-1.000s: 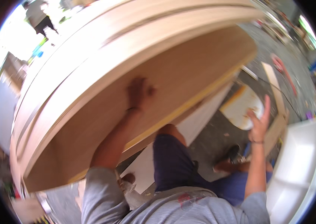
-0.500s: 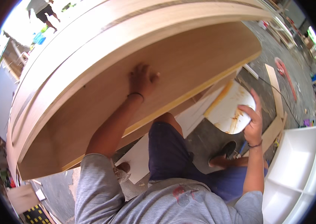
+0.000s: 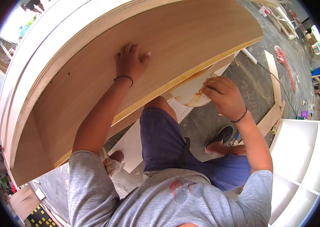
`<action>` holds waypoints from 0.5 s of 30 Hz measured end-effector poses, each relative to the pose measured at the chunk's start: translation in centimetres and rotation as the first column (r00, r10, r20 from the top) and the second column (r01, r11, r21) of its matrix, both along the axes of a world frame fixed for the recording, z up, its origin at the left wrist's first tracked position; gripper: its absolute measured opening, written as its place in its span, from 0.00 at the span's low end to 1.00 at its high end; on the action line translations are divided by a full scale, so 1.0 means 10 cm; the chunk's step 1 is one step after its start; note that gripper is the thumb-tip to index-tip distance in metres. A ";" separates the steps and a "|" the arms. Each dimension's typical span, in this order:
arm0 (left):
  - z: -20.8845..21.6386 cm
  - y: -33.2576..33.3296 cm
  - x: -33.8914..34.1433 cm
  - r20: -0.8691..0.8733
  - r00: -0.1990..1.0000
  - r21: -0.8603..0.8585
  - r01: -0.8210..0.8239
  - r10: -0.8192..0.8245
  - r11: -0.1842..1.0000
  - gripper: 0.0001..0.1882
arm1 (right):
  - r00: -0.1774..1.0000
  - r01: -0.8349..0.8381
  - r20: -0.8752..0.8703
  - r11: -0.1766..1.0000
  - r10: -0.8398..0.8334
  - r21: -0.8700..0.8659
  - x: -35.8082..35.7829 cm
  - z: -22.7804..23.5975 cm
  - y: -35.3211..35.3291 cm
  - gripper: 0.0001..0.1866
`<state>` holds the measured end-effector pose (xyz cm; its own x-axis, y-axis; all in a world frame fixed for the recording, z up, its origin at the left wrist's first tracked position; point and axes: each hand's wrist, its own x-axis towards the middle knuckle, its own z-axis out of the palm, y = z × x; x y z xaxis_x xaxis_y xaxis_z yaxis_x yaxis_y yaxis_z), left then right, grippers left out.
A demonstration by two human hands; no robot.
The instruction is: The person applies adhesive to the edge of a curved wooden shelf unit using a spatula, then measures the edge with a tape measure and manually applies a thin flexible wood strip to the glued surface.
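My left hand (image 3: 130, 62) rests on the inner face of a large curved plywood piece (image 3: 190, 36), its fingers a little bent and apart, holding nothing. A strip of yellow-brown paste (image 3: 156, 95) runs along that piece's near edge. In my right hand (image 3: 225, 95) is a thin, flexible white spreader sheet (image 3: 190, 90) with a rounded side, gripped between thumb and fingers. Brownish smears mark the sheet, and its far edge lies at or very close to the pasted edge; contact is hard to make out.
A white shelf unit (image 3: 298, 151) stands at right. Wood strips (image 3: 274, 79) and a cable lie on the grey floor, with a red-and-white coil (image 3: 285, 64) beyond. Near my left foot is a clear plastic bag (image 3: 111, 165) with brown stuff inside. Another person's legs (image 3: 33, 5) show far left.
My right hand has brought the white spreader sheet up and left to the plywood's edge, turning it and shifting its hold. My left hand has slid slightly left and up along the panel.
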<state>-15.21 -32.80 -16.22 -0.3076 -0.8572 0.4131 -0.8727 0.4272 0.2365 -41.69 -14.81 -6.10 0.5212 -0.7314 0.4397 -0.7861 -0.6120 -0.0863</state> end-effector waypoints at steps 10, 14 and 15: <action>0.05 0.01 -0.03 0.006 1.000 0.081 0.004 -0.005 0.997 0.26 | 0.999 0.008 0.033 1.000 -0.007 -0.021 0.18 -0.24 -0.18 0.13; 0.05 0.00 -0.03 0.012 1.000 0.047 -0.002 0.002 0.999 0.25 | 0.995 0.094 0.054 0.993 -0.090 -0.074 0.27 -0.20 -0.27 0.11; 0.03 -0.01 -0.04 0.013 1.000 0.031 -0.004 0.003 1.000 0.25 | 0.996 0.080 0.033 0.993 -0.078 -0.089 0.26 -0.20 -0.31 0.10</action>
<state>-15.56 -32.86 -15.89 -0.3098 -0.8707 0.3821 -0.8773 0.4167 0.2383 -39.12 -17.92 -8.07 0.4490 -0.7265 0.5203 -0.8302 -0.5544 -0.0577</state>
